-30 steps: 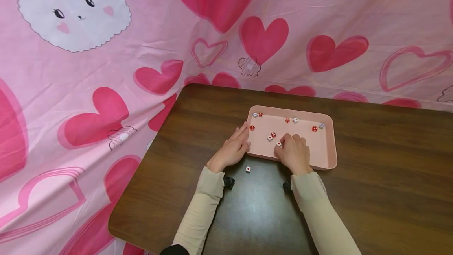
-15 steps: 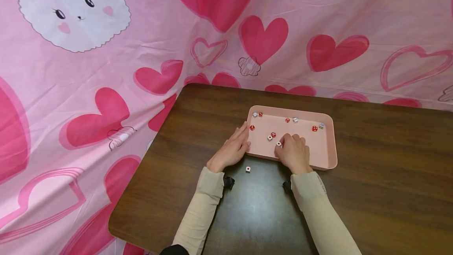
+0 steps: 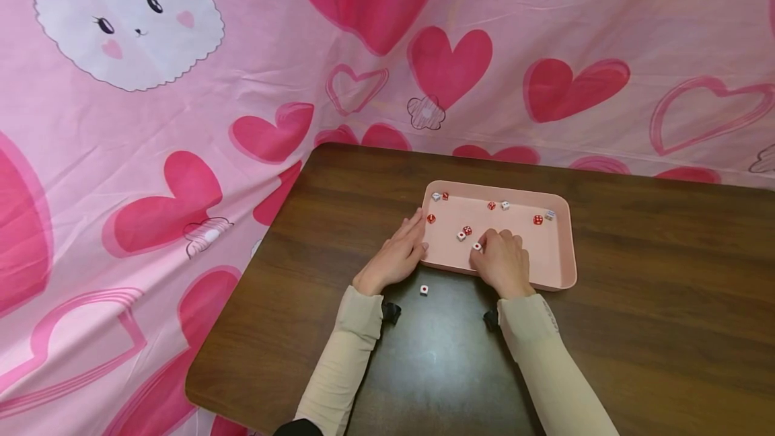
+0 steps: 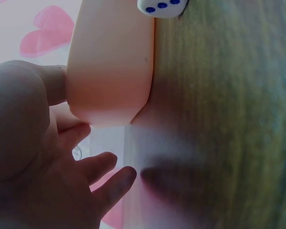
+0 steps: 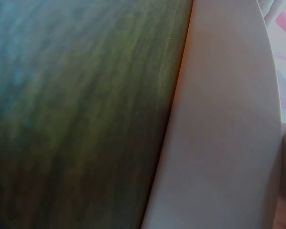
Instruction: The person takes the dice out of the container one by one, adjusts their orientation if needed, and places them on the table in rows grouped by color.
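Observation:
A shallow pink tray [image 3: 563, 247] on the table holds several small red and white dice. With thumb and fingertips, my right hand [image 3: 504, 262] pinches a white die [image 3: 477, 247] near the tray's front wall. To its left a white die [image 3: 461, 237] and a red die [image 3: 467, 230] sit side by side. My left hand [image 3: 395, 253] rests at the tray's left end, fingers stretched along the outside and thumb at the rim; the left wrist view shows these fingers [image 4: 112, 188] loosely spread. In the right wrist view the tray wall [image 5: 219, 124] hides most of the right hand.
Along the tray's back lie a red die [image 3: 492, 206] and a white die [image 3: 505, 205], with other pairs in the corners. One white die [image 3: 424, 290] lies on the brown wooden table [image 3: 666, 274] in front of the tray. A pink heart-patterned cloth [image 3: 375, 86] hangs behind.

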The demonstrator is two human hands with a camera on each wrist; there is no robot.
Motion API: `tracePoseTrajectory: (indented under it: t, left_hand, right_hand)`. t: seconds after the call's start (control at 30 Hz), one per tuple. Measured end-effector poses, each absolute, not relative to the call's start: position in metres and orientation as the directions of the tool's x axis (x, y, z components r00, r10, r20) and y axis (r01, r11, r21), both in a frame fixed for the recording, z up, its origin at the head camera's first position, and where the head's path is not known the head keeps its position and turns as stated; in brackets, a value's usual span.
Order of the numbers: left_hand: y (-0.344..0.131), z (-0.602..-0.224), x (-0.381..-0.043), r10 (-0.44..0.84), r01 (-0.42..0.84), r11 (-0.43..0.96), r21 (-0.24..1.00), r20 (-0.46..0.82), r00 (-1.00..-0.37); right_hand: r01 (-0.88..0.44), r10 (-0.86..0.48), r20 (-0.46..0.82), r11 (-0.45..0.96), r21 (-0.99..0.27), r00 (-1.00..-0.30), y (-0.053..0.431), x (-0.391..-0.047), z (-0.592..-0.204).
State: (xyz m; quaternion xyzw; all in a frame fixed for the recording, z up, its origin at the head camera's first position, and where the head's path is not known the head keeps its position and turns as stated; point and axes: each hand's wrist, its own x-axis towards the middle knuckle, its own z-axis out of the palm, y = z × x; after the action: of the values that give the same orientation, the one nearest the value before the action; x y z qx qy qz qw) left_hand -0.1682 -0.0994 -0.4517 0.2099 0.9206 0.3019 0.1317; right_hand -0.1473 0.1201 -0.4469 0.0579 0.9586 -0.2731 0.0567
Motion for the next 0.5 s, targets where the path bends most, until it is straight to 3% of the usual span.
tracePoseTrajectory:
  t: [0.5]
  left_hand:
    - [-0.0992, -0.4511, -0.1678, 0.465, 0.303, 0.729, 0.614, -0.119, -0.877]
  right_hand:
    - [0.131, 0.071, -0.135, 0.845, -0.518, -0.988, 0.1212, -0.1463, -0.4467]
